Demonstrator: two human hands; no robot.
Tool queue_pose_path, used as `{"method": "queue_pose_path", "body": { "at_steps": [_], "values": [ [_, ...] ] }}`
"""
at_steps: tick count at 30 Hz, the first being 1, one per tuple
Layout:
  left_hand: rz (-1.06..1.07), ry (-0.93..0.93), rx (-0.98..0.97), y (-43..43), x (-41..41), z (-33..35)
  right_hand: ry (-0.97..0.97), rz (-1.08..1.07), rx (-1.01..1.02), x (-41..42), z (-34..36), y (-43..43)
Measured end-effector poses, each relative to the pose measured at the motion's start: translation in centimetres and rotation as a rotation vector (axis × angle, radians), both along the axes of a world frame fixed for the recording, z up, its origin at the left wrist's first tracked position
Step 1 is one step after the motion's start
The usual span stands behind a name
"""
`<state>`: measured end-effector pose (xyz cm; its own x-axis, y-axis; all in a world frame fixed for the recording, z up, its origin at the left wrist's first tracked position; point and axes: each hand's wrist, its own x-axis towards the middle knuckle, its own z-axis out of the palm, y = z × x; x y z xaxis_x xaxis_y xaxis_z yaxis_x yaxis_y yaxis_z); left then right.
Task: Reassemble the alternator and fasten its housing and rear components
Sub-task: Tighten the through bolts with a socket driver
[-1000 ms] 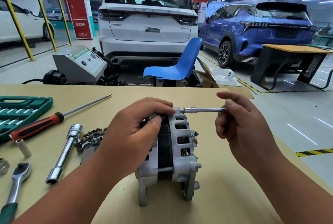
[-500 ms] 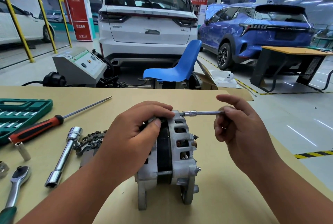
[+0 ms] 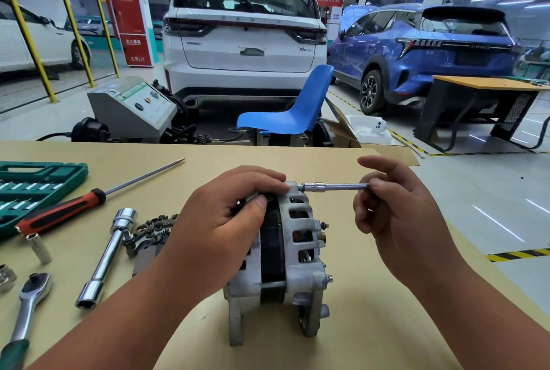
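A grey alternator [image 3: 300, 253] stands on its mounting lugs in the middle of the tan table [image 3: 372, 325]. My left hand [image 3: 221, 221] grips its top and left housing half, thumb on the black stator band. A thin socket extension bar [image 3: 333, 187] lies level, its socket on a through bolt at the top of the right housing half. My right hand [image 3: 395, 212] pinches the bar's right end between thumb and fingers, with the index finger raised above it. A second through bolt shows low on the housing.
Left of the alternator lie a tubular socket wrench [image 3: 107, 256], a dark rectifier part [image 3: 148, 235], a red-handled screwdriver [image 3: 65, 212], a loose socket [image 3: 38, 249], a ratchet [image 3: 25, 310] and a green socket case [image 3: 32, 188]. Beyond the table stand a blue chair [image 3: 291, 113] and cars.
My right hand's fingers have shifted on the bar's end, the index finger lifting higher, as the bar is twirled. The alternator and left hand stay put.
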<state>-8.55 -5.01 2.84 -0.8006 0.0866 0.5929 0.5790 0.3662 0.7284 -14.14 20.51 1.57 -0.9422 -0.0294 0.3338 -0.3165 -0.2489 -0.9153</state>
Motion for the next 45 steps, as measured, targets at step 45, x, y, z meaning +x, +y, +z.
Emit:
{"method": "queue_pose_path", "body": {
  "at_steps": [45],
  "values": [
    [0.004,-0.001,-0.001,0.09,0.12,0.14,0.008,-0.032,0.026,0.34,0.3,-0.34]
  ]
}}
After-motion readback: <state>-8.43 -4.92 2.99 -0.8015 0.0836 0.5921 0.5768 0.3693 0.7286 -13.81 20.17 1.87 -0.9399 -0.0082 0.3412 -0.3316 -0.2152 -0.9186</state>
